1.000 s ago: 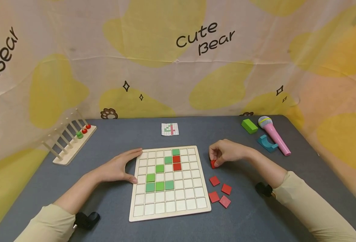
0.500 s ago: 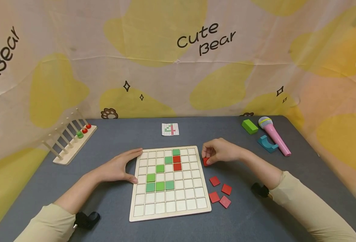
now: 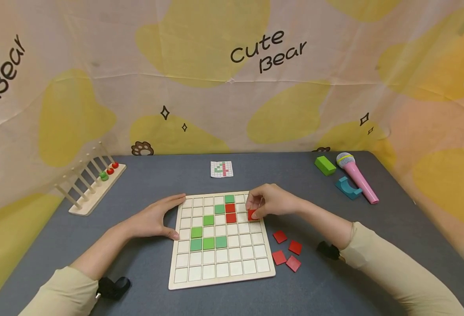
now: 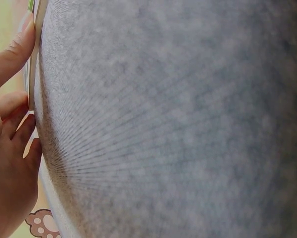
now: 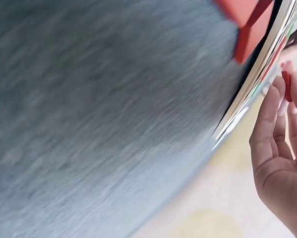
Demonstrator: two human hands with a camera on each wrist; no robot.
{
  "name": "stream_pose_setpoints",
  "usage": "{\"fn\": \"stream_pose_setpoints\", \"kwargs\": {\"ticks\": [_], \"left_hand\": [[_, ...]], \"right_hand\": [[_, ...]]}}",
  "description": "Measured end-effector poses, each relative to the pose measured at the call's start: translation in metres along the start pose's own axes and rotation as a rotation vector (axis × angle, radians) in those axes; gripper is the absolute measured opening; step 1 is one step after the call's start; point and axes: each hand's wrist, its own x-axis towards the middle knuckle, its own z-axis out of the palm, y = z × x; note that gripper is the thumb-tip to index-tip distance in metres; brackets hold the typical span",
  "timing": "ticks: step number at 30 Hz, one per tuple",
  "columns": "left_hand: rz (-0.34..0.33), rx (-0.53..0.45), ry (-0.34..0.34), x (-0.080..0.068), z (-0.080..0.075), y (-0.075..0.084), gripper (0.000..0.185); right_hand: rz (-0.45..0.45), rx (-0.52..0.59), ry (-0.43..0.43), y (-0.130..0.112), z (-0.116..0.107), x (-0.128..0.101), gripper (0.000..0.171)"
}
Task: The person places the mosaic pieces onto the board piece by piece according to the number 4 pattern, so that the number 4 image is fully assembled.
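A wooden grid board (image 3: 222,282) lies on the table, with green tiles (image 3: 208,243) and two red tiles (image 3: 230,217) in some squares. My left hand (image 3: 149,218) rests spread at its left side, thumb and a finger touching the edge near the upper left corner. In the left wrist view the thumb (image 4: 19,52) lies against the board's rim. Over the board's right columns, my right hand (image 3: 273,201) pinches a red square tile (image 3: 252,214) between thumb and fingers. The right wrist view shows this tile (image 5: 287,85) edge-on.
Several loose red tiles (image 3: 280,236) lie right of the board. Behind it is a small pattern card (image 3: 221,169). A peg rack (image 3: 98,189) with beads stands left. At the back right lie a green block (image 3: 325,165), a blue arch (image 3: 348,188) and a pink toy microphone (image 3: 359,178).
My right hand has carried the pinched red tile leftward, from the table beside the board to above its right columns. The left hand has stayed where it was.
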Motion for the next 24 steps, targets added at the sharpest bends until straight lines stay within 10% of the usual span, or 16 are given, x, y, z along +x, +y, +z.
{"fn": "stream_pose_setpoints", "kwargs": {"ticks": [24], "left_hand": [[-0.003, -0.007, -0.001, 0.0, 0.0, 0.0, 0.112]], "right_hand": [[-0.002, 0.014, 0.013, -0.032, 0.036, 0.017, 0.016]]}}
